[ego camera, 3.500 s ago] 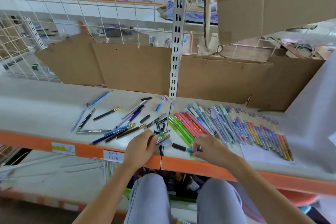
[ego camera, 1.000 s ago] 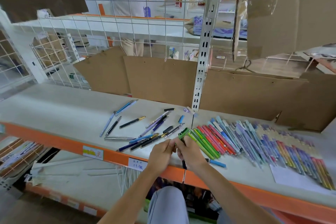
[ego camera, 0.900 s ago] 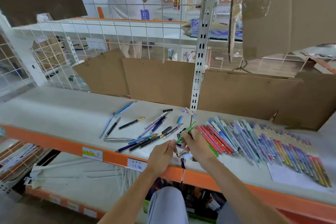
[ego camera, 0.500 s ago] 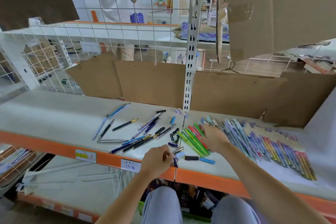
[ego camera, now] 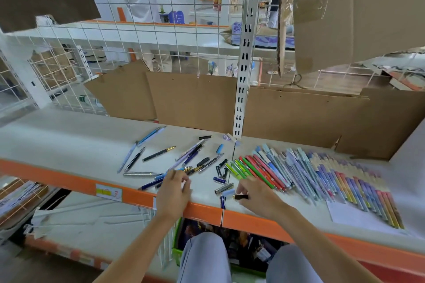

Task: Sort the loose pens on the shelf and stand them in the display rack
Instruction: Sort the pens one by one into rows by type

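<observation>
Since half a second back: right hand (ego camera: 257, 193) pulled off the colour-sorted row (ego camera: 310, 174) and now down at the front edge; left hand (ego camera: 174, 190) slid up toward the loose pile.
Right fingers: curled, pinching a short black piece with a gold band (ego camera: 241, 196), probably a cap or a barrel half, can't tell which.
Left fingers: loosely bent, tips resting on or just above the near end of the pile; whether anything is actually gripped, can't tell.
Just beside the right hand: silver clip piece (ego camera: 224, 188), small dark blue piece (ego camera: 219, 180), another blue one (ego camera: 222, 201) poking over the orange shelf lip (ego camera: 207, 212).
Why held like that: looks like matching stray caps to bodies before sorting, so small bits kept close at the front. Just a guess.
Loose pens (ego camera: 174, 163): scattered left of the shelf seam on the shelf (ego camera: 69, 142), pointing every way, roughly a dozen full pens plus maybe eight short caps and bits.
Sorted row: right of the seam, lying flat and parallel, touching side by side. About five green, about six red, then pale blue, purple and rainbow ones, too packed to count properly.
Display rack: not in view, nothing stood up yet.
Behind: cardboard sheets (ego camera: 195, 99) leaning on the wire grid (ego camera: 138, 37), slotted white upright (ego camera: 243, 71) between the shelf halves.
</observation>
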